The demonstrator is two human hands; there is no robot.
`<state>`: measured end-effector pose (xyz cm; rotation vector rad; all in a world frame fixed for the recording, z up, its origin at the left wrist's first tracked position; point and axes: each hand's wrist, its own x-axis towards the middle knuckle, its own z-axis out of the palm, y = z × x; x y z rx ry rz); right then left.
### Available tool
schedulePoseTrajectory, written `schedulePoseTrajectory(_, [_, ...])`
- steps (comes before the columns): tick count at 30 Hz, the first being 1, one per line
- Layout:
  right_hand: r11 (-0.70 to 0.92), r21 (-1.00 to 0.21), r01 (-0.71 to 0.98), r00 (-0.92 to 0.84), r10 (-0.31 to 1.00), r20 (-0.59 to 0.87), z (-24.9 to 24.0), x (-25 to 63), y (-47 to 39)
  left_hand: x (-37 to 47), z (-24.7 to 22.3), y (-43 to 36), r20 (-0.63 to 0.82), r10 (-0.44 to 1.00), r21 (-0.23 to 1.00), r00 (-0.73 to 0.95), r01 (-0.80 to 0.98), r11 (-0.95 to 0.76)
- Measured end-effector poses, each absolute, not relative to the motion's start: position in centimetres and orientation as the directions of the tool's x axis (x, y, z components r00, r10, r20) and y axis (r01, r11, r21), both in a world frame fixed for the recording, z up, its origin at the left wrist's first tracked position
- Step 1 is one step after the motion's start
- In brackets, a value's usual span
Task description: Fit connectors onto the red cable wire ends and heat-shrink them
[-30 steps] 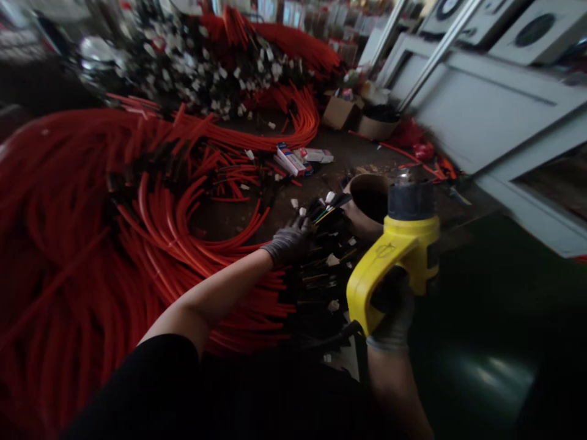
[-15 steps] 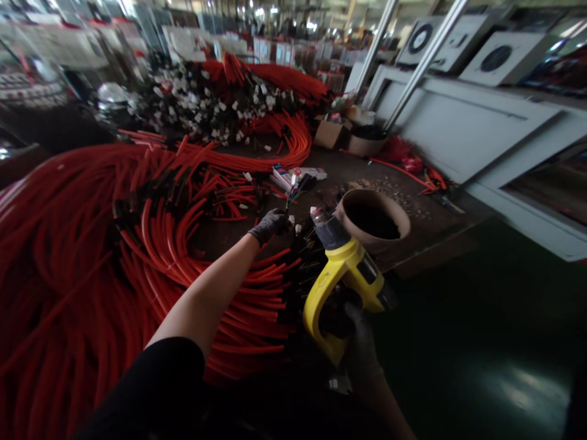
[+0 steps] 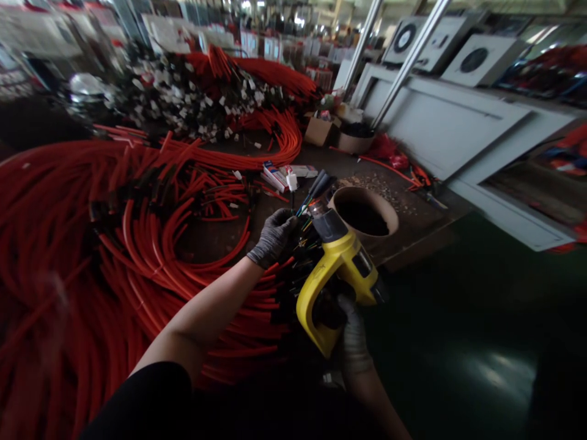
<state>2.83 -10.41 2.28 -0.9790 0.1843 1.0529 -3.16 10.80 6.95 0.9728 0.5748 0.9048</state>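
My gloved left hand [image 3: 274, 235] is closed around a thin wire harness. A white connector [image 3: 292, 181] stands up above its fingers, and thin coloured wires [image 3: 304, 206] with dark sleeves [image 3: 321, 182] at their ends point up and right. My right hand [image 3: 353, 330], also gloved, grips a yellow heat gun [image 3: 351, 269] by its handle. The gun's dark nozzle [image 3: 323, 217] points up and left, close beside the coloured wires. Below my left hand lie red tubed cables [image 3: 233, 293], their dark wire ends gathered under the gun.
A round tub [image 3: 385, 214] with dark contents stands right of the nozzle. Behind are small boxes [image 3: 275, 176], a carton [image 3: 321, 129] and a heap of white connectors [image 3: 169, 98]. Red cable bundles [image 3: 50, 232] cover the left. A grey metal frame [image 3: 449, 128] borders the right.
My left hand has come nearer and turned, and the white connector now stands upright above it. The wires are now close to the nozzle. My right hand keeps its grip on the heat gun.
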Motion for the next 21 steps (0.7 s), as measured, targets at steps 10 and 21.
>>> schedulePoseTrajectory(10, [0.154,-0.563,-0.812,0.498,0.686,-0.530,2.5,2.7,-10.8,-2.5,5.6,11.2,0.072,0.901,0.926,0.428,-0.364,0.099])
schedulePoseTrajectory(21, [0.168,-0.653,-0.739,0.589,0.632,-0.504,3.0,3.5,-11.2,-6.1,1.7,13.9,-0.034,0.863,0.862,0.504,0.452,-0.230])
